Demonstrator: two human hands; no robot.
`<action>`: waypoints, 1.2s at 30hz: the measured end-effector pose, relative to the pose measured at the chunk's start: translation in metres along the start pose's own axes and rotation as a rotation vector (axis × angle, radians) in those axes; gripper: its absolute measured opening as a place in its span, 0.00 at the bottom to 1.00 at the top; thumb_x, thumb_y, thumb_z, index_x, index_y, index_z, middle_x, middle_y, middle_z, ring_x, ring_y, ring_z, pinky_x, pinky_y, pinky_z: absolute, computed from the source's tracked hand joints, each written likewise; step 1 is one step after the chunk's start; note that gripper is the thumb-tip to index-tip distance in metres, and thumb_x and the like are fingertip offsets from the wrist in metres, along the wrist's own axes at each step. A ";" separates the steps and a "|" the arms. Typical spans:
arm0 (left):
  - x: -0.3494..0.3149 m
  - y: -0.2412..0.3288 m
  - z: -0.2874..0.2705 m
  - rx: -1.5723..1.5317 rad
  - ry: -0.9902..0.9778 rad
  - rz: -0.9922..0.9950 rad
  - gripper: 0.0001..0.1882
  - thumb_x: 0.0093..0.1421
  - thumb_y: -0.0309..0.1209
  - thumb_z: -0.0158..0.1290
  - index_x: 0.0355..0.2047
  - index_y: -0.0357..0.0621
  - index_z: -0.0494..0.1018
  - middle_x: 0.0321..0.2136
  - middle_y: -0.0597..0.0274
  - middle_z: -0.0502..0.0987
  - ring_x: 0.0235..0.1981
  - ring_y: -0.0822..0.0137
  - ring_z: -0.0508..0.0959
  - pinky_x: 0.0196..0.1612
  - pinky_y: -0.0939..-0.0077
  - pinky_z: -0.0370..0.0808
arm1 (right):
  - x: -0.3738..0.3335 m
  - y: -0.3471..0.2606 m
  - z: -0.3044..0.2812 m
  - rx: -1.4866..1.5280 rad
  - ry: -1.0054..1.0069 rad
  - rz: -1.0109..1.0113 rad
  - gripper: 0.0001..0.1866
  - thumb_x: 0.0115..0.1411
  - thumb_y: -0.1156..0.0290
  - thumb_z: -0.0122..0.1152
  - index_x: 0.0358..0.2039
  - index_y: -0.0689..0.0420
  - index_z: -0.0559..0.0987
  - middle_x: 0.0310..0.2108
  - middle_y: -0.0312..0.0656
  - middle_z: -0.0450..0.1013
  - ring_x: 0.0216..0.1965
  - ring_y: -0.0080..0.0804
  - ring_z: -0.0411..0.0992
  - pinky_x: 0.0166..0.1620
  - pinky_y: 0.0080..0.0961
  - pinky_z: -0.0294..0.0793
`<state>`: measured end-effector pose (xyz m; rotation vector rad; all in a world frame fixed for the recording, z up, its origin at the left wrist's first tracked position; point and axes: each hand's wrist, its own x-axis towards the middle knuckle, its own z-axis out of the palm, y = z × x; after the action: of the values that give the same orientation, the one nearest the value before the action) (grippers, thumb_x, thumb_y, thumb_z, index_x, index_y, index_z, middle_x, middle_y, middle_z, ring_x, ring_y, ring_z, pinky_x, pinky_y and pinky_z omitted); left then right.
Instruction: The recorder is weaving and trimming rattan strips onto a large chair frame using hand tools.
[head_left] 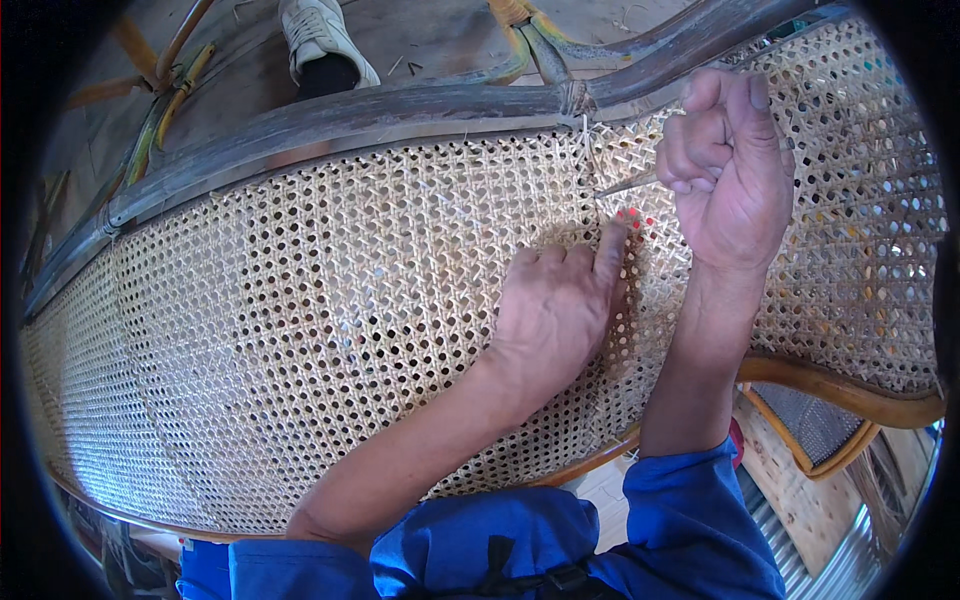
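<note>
A long panel of woven cane webbing [400, 230] with open holes lies in front of me. My right hand [730, 170] is closed around an awl [630, 184], a thin pointed tool. The awl slants down to the left, and its tip meets the webbing near a vertical line of cane strands [586, 150]. My left hand [562, 305] rests on the webbing just below that tip. Its index finger is stretched out toward the strands, while the other fingers bend and their tips are partly hidden. Loose strand ends stick up beside the line.
A dark rattan pole [380, 112] borders the panel's far side, with a binding [576, 100] around it. A curved yellow-brown cane rail [850, 388] edges the near right. Beyond the far pole are a white shoe [318, 35] and curved rattan legs [530, 45].
</note>
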<state>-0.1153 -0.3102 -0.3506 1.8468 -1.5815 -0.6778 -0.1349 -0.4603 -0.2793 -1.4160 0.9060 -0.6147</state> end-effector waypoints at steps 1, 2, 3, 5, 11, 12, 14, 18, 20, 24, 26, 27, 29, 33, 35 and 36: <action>0.004 -0.001 0.000 0.027 0.010 -0.029 0.31 0.55 0.39 0.55 0.56 0.38 0.65 0.23 0.59 0.74 0.30 0.61 0.76 0.33 0.66 0.72 | 0.001 0.001 0.000 0.050 -0.036 -0.037 0.24 0.67 0.50 0.44 0.31 0.61 0.73 0.11 0.26 0.48 0.12 0.15 0.47 0.16 0.17 0.48; 0.006 0.000 0.001 0.055 0.020 -0.059 0.31 0.55 0.39 0.55 0.57 0.38 0.64 0.24 0.59 0.74 0.29 0.62 0.76 0.34 0.66 0.72 | 0.003 0.001 -0.001 0.100 -0.072 -0.074 0.25 0.66 0.50 0.48 0.29 0.62 0.74 0.10 0.26 0.49 0.11 0.15 0.49 0.16 0.18 0.49; 0.007 0.002 0.001 0.059 0.021 -0.062 0.31 0.55 0.39 0.55 0.57 0.38 0.64 0.24 0.59 0.74 0.29 0.62 0.76 0.34 0.66 0.72 | 0.003 -0.003 -0.004 0.103 -0.075 -0.075 0.25 0.66 0.50 0.48 0.29 0.62 0.74 0.10 0.26 0.49 0.11 0.15 0.49 0.16 0.18 0.49; 0.009 0.008 0.002 0.057 -0.030 -0.130 0.31 0.56 0.41 0.54 0.56 0.36 0.64 0.24 0.58 0.74 0.28 0.61 0.76 0.34 0.65 0.72 | 0.000 -0.016 -0.012 0.256 -0.117 -0.114 0.25 0.66 0.49 0.46 0.29 0.61 0.73 0.10 0.25 0.47 0.11 0.15 0.47 0.16 0.18 0.47; 0.014 0.008 -0.002 0.048 -0.109 -0.149 0.31 0.57 0.42 0.54 0.55 0.34 0.64 0.24 0.59 0.75 0.28 0.62 0.77 0.34 0.66 0.71 | 0.001 -0.004 -0.004 0.173 0.009 -0.033 0.24 0.68 0.50 0.41 0.30 0.60 0.72 0.10 0.25 0.46 0.11 0.16 0.45 0.16 0.18 0.46; 0.015 0.008 -0.001 0.048 -0.108 -0.152 0.31 0.57 0.42 0.54 0.55 0.34 0.64 0.24 0.59 0.75 0.28 0.62 0.77 0.34 0.66 0.71 | 0.000 -0.002 -0.003 0.132 0.045 -0.034 0.24 0.69 0.51 0.38 0.31 0.59 0.72 0.11 0.25 0.46 0.12 0.16 0.44 0.17 0.18 0.44; 0.014 0.008 0.002 0.028 -0.083 -0.160 0.30 0.57 0.41 0.53 0.54 0.34 0.65 0.24 0.60 0.75 0.28 0.62 0.77 0.33 0.66 0.71 | 0.001 -0.003 0.000 0.116 0.061 -0.021 0.23 0.69 0.51 0.38 0.31 0.59 0.71 0.11 0.25 0.46 0.12 0.16 0.44 0.17 0.18 0.44; 0.016 0.009 0.001 0.072 -0.110 -0.162 0.29 0.58 0.41 0.52 0.54 0.34 0.65 0.23 0.61 0.75 0.28 0.62 0.77 0.33 0.66 0.71 | 0.002 -0.002 0.000 0.097 0.079 -0.006 0.22 0.69 0.52 0.38 0.31 0.58 0.71 0.11 0.25 0.46 0.12 0.16 0.44 0.17 0.18 0.45; 0.018 0.009 -0.002 0.067 -0.154 -0.164 0.29 0.58 0.41 0.52 0.54 0.34 0.65 0.23 0.61 0.75 0.27 0.63 0.77 0.31 0.67 0.71 | 0.004 -0.001 0.000 0.108 0.092 -0.003 0.22 0.68 0.52 0.43 0.30 0.60 0.71 0.10 0.26 0.46 0.11 0.16 0.46 0.16 0.17 0.46; 0.018 0.008 -0.004 0.098 -0.174 -0.164 0.29 0.58 0.42 0.52 0.54 0.34 0.65 0.23 0.62 0.75 0.26 0.64 0.77 0.30 0.68 0.71 | 0.006 0.000 0.000 0.135 0.101 -0.001 0.22 0.66 0.53 0.48 0.28 0.60 0.73 0.09 0.26 0.48 0.10 0.16 0.48 0.16 0.17 0.49; 0.019 0.008 -0.004 0.080 -0.170 -0.158 0.28 0.58 0.42 0.53 0.53 0.35 0.66 0.22 0.62 0.75 0.26 0.65 0.77 0.28 0.69 0.71 | 0.005 0.002 -0.001 0.130 0.066 -0.005 0.21 0.66 0.53 0.48 0.27 0.60 0.73 0.09 0.27 0.50 0.10 0.15 0.49 0.15 0.16 0.49; 0.019 0.008 -0.004 0.077 -0.171 -0.158 0.28 0.58 0.42 0.53 0.53 0.35 0.66 0.22 0.62 0.75 0.26 0.65 0.77 0.28 0.69 0.71 | 0.004 0.003 -0.001 0.124 0.032 -0.011 0.21 0.66 0.54 0.49 0.27 0.60 0.74 0.09 0.27 0.52 0.10 0.15 0.50 0.15 0.16 0.49; 0.017 0.009 -0.006 0.061 -0.184 -0.177 0.28 0.58 0.40 0.53 0.53 0.35 0.66 0.22 0.62 0.75 0.24 0.65 0.77 0.27 0.69 0.71 | 0.000 0.009 0.000 0.106 -0.001 -0.052 0.21 0.66 0.55 0.49 0.26 0.59 0.74 0.09 0.27 0.53 0.10 0.14 0.51 0.15 0.15 0.50; 0.018 0.008 -0.007 0.093 -0.231 -0.149 0.28 0.56 0.29 0.50 0.57 0.32 0.62 0.24 0.66 0.76 0.28 0.71 0.78 0.30 0.75 0.71 | -0.006 0.018 0.019 -0.080 -0.034 -0.095 0.23 0.66 0.54 0.50 0.23 0.60 0.74 0.10 0.26 0.56 0.12 0.12 0.53 0.16 0.13 0.50; 0.018 0.006 -0.011 0.097 -0.243 -0.150 0.28 0.56 0.28 0.49 0.57 0.32 0.62 0.24 0.67 0.75 0.28 0.71 0.78 0.30 0.74 0.71 | -0.001 0.017 0.026 -0.185 -0.098 -0.067 0.23 0.65 0.53 0.51 0.22 0.60 0.74 0.12 0.26 0.59 0.14 0.11 0.55 0.17 0.13 0.50; 0.018 0.006 -0.011 0.096 -0.249 -0.146 0.28 0.56 0.28 0.49 0.57 0.32 0.62 0.24 0.67 0.75 0.28 0.71 0.78 0.30 0.74 0.71 | 0.005 0.018 0.020 -0.185 -0.093 -0.064 0.23 0.65 0.53 0.51 0.22 0.60 0.74 0.12 0.26 0.59 0.14 0.11 0.55 0.17 0.13 0.50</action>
<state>-0.1090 -0.3269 -0.3384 2.0276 -1.6700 -0.9429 -0.1184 -0.4512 -0.2989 -1.6316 0.8636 -0.5189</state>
